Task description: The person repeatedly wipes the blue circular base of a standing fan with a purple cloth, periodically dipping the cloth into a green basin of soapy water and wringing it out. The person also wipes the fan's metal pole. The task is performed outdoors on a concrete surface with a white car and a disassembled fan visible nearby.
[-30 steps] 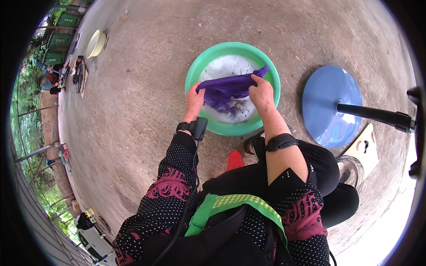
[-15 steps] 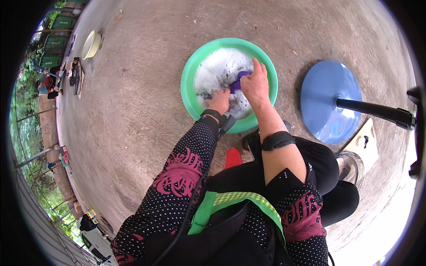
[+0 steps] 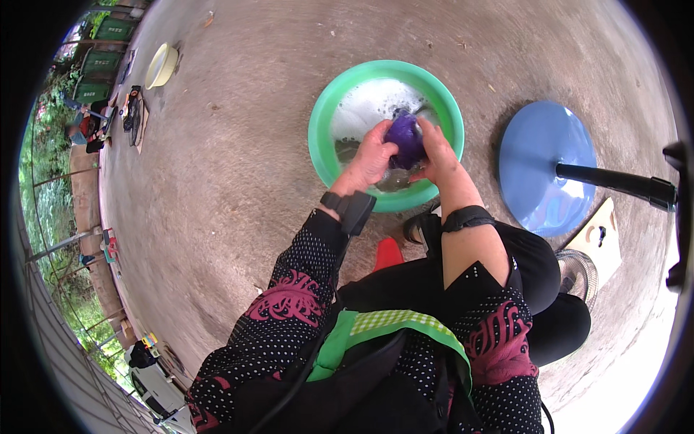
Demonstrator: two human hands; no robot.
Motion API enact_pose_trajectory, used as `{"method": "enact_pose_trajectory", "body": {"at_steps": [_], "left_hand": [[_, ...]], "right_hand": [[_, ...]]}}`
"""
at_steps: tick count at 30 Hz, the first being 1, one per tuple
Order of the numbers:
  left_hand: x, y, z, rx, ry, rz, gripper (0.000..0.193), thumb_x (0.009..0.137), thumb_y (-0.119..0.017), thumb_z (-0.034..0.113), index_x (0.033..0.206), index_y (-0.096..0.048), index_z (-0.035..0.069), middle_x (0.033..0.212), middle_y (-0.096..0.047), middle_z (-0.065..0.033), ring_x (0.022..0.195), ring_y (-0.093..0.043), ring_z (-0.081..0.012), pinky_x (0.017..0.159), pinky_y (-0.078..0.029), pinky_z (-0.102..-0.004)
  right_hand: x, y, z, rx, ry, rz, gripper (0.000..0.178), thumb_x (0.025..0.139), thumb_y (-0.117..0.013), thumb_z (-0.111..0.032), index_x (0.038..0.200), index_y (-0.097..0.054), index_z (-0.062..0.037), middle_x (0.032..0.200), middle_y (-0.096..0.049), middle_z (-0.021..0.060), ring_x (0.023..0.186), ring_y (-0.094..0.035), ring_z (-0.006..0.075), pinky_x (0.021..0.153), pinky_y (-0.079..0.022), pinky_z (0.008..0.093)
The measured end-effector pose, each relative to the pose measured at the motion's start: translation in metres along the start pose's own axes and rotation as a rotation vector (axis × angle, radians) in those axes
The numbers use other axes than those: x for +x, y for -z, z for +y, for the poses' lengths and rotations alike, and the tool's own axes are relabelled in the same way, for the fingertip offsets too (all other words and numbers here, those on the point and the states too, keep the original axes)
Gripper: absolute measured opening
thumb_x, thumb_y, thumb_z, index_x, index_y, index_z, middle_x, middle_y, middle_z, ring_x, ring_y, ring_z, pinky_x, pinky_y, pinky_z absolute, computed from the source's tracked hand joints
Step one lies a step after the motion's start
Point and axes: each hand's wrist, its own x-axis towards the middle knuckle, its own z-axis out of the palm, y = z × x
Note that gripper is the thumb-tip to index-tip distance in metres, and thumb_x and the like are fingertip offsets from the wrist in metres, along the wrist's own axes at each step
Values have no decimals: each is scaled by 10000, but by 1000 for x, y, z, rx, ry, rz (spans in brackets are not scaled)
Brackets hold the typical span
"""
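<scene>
Over the green basin (image 3: 319, 137) with foamy water (image 3: 372, 98), the left hand (image 3: 370, 159) grips the bunched purple cloth (image 3: 407, 142); the right hand (image 3: 441, 163) holds its other side. Further right stands a round blue base (image 3: 538, 163).

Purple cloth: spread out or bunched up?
Bunched up: the purple cloth shows as a compact wad between the left hand and right hand, above the green basin's suds.

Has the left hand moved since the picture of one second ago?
Yes, rightward: against the green basin, the left hand went from the left rim toward the middle.
</scene>
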Motion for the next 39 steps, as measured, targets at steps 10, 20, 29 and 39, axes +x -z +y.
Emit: {"method": "enact_pose_trajectory", "body": {"at_steps": [10,20,29,39], "left_hand": [[-55,-45,46,-83,-75,36,624,655,-459,-22,1278,-474,7,1147,-582,-104,1012,-602,-200,884,-519,-315],[-28,-53,37,678,-656,-4,447,744,-456,200,1126,-557,-9,946,-627,-123,831,-599,-211,796,-513,-322],[26,1,-5,1149,-778,8,464,862,-559,405,1170,-586,59,921,-682,-191,814,-667,-406,688,-539,-472],[54,82,-38,1542,-194,-37,512,892,-628,239,1368,-490,112,1242,-536,-176,1168,-523,-389,948,-476,-472]], "right_hand": [[9,-10,0,666,-84,-485,358,856,-747,-315,1029,-624,-27,840,-648,87,698,-648,207,624,-550,363],[-5,-5,12,-83,602,-382,188,845,-624,-207,991,-687,-106,997,-701,87,931,-679,229,791,-540,342],[-13,-15,13,657,74,-46,314,995,-463,-220,1251,-543,-57,1178,-612,152,1025,-639,296,863,-558,441],[-12,-20,-1,294,74,-31,640,909,-545,-121,1510,-325,-138,1517,-350,165,1392,-317,371,1029,-340,693]]}}
